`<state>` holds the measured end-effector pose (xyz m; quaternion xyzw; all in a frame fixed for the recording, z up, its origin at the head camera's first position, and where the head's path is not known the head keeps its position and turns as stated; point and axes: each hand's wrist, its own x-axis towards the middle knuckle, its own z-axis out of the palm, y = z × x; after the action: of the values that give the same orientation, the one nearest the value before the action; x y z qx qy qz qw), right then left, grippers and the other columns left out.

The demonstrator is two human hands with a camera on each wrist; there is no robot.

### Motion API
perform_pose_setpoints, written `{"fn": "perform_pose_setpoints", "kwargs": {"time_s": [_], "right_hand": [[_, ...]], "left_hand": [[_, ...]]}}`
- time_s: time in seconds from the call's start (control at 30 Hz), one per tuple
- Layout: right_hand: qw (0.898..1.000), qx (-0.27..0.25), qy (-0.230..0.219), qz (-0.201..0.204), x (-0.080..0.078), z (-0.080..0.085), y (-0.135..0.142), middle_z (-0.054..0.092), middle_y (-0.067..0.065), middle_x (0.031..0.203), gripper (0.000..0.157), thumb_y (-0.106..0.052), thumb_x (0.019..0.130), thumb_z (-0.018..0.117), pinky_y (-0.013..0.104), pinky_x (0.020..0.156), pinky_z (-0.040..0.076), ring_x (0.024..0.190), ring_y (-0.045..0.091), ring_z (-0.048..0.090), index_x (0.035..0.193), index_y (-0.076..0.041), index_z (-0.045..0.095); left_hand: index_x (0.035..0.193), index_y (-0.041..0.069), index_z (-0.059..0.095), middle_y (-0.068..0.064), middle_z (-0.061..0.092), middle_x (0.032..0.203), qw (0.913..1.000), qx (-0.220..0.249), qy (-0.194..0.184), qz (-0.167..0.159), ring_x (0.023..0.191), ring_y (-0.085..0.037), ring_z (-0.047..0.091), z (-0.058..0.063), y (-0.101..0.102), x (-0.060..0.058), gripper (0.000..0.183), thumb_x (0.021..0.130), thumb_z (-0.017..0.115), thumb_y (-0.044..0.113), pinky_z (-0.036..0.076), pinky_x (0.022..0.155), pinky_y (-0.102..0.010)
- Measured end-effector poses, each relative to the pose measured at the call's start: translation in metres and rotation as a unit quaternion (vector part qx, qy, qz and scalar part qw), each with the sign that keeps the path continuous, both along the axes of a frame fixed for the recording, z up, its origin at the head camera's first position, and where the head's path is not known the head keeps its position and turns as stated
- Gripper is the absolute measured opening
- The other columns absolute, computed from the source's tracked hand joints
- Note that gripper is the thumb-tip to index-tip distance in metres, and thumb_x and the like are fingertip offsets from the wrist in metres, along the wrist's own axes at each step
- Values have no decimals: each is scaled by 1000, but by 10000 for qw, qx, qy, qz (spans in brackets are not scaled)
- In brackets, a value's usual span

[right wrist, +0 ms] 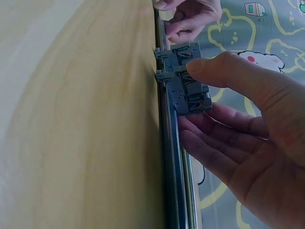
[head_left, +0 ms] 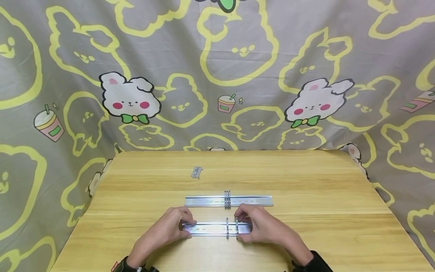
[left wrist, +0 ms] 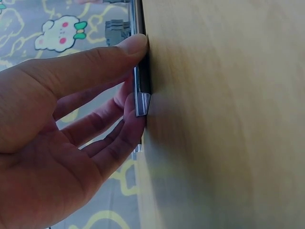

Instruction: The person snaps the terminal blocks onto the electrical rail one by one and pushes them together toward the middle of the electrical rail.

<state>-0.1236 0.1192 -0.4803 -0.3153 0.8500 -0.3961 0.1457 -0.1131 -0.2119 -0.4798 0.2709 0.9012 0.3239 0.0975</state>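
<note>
A silver slotted DIN rail [head_left: 209,229] lies on the table between the hands. My left hand [head_left: 172,226] grips its left end, thumb on the near edge and fingers on the far edge. Two thin grey terminal blocks stand upright across this rail with a small gap between them. The left terminal block [head_left: 227,228] is untouched. My right hand [head_left: 263,226] pinches the right terminal block [right wrist: 190,98] between thumb and fingers. In the right wrist view its thumb [right wrist: 202,67] presses on the block's grey side. The right hand hides the rail's right end in the head view.
Just behind lies a second DIN rail [head_left: 253,201], with several grey terminal blocks [head_left: 227,200] set close together near its middle. Farther back, a loose grey terminal block [head_left: 196,172] lies flat on the wooden table [head_left: 299,173]. A patterned curtain [head_left: 244,124] hangs around the table.
</note>
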Motion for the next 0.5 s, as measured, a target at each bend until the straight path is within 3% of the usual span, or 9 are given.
{"fn": "perform_pose_setpoints", "kwargs": {"time_s": [0.5], "right_hand": [[9999, -96, 118, 53, 2, -1, -12, 69, -1, 109, 44, -16, 76, 89, 28, 91, 56, 101, 11, 66, 111, -9, 64]], "left_hand": [[96, 4, 81, 8, 67, 94, 10000, 72, -22, 2, 83, -7, 60, 0, 0, 0, 29, 69, 93, 5, 53, 71, -23]]}}
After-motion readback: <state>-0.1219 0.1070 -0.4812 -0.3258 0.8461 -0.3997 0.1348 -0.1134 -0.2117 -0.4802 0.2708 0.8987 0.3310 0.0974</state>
